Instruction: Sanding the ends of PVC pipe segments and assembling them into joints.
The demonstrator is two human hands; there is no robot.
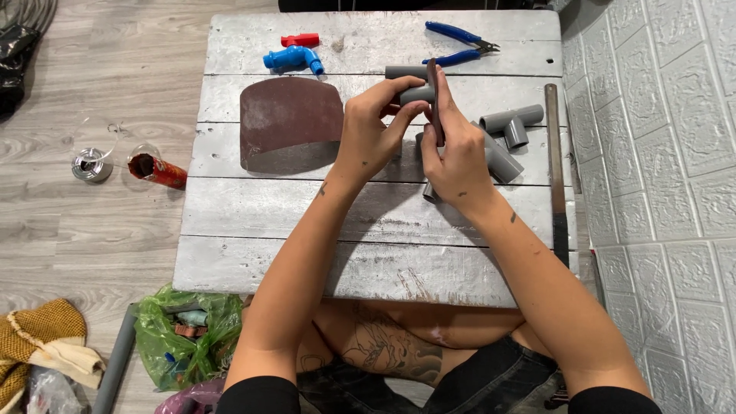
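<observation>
My left hand [369, 129] grips a short grey pipe fitting [416, 93] above the white plank table [307, 207]. My right hand [460, 157] pinches a thin brown strip of sandpaper [434, 96], held upright against the end of that fitting. Both hands meet over the middle of the table. A second grey pipe piece [405, 72] lies just behind the fitting.
A curved brown sandpaper sheet [290, 123] lies left of my hands. A blue tap [294, 58], red handle [300, 39] and blue pliers [458, 43] sit at the far edge. Grey tee fittings [512, 123] and a long metal file [555, 165] lie right. A green bag [188, 335] is on the floor.
</observation>
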